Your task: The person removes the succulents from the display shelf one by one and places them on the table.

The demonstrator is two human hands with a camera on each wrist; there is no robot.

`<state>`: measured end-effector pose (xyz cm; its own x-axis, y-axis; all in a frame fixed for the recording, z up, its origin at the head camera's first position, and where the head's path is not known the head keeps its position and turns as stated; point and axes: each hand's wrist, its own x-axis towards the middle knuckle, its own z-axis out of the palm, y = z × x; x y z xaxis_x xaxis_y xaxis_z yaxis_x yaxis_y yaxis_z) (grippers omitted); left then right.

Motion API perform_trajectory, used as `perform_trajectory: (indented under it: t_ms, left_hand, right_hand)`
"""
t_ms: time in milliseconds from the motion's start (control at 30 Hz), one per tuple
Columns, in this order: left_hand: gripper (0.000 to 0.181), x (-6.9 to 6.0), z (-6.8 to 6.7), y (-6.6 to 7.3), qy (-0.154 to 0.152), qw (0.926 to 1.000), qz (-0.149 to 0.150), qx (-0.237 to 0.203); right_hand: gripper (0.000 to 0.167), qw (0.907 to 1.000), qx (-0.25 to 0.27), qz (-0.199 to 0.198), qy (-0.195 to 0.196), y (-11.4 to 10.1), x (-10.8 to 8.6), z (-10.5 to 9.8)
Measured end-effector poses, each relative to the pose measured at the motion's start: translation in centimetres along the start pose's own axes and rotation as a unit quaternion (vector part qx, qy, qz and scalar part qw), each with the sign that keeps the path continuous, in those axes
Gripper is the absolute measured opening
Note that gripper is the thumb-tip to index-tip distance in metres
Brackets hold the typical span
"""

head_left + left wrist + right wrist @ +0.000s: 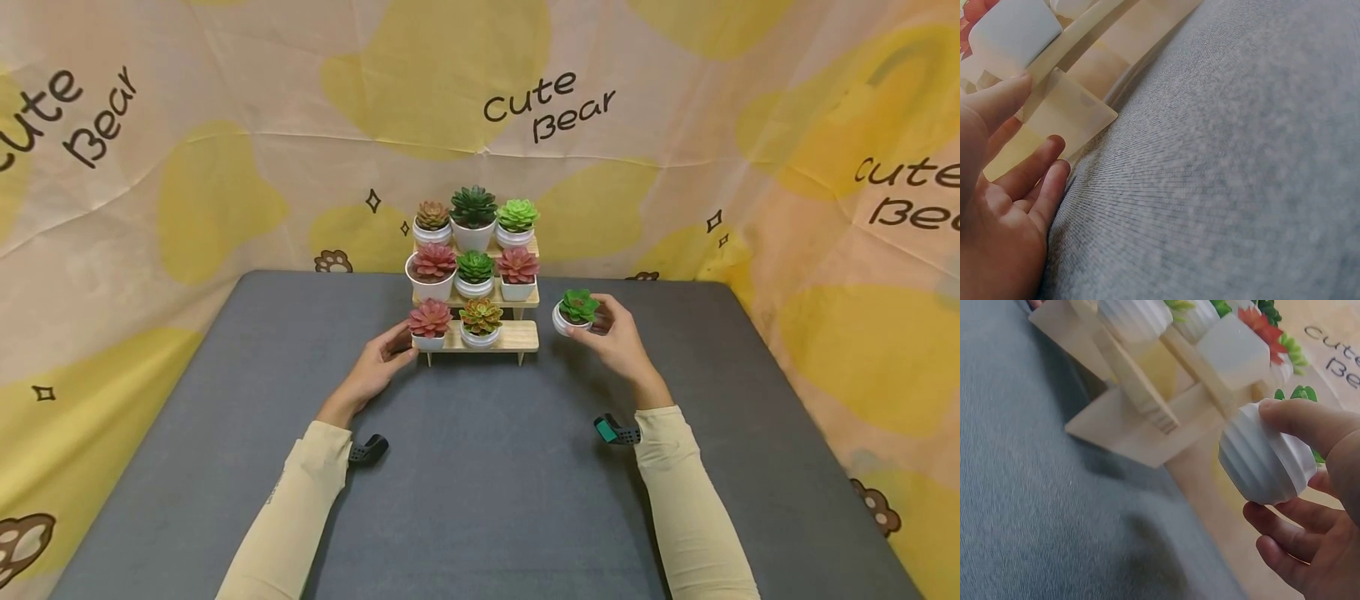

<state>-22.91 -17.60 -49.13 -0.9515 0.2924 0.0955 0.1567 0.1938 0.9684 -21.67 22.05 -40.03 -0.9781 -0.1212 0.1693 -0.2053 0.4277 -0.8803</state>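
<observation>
A three-tier wooden stand (517,337) bears several small potted artificial succulents. At the left end of its lowest shelf is my left hand (373,367), beside a pink succulent (430,319) in a white pot. In the left wrist view, the thumb and index finger hold the shelf's end, while the other fingers curl loosely near the stand's leg (1069,112). Off the stand's right side, my right hand (618,342) grips a green succulent (579,306) by its ribbed white pot (1263,456), raised above the table and slightly tilted. Thumb and fingers lie on opposite sides of the pot.
On the lowest shelf, a yellow-red succulent (481,317) stands in the middle, with bare wood to its right. Fuller rows fill the upper two tiers. The grey table (480,483) meets a patterned cloth (637,108) behind. Dark bands (617,430) are on both wrists.
</observation>
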Motion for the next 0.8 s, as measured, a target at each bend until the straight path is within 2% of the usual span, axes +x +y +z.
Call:
perform_trajectory:
  t_ms: [133,400,800]
  left_hand:
    - [0.062,0.0,0.0,-0.1,-0.001,1.0000,-0.003,0.003]
    - [0.062,0.0,-0.1,-0.2,-0.003,1.0000,0.001,-0.001]
    - [0.062,0.0,-0.1,0.0,-0.003,1.0000,0.000,0.000]
  right_hand:
    - [0.059,0.9998,-0.003,0.017,-0.003,0.5,0.0,-0.2]
    - [0.065,0.9992,0.010,0.039,-0.001,5.5,1.3,-0.1]
    - [0.064,0.9968,-0.031,0.074,0.005,7.6,1.5,0.0]
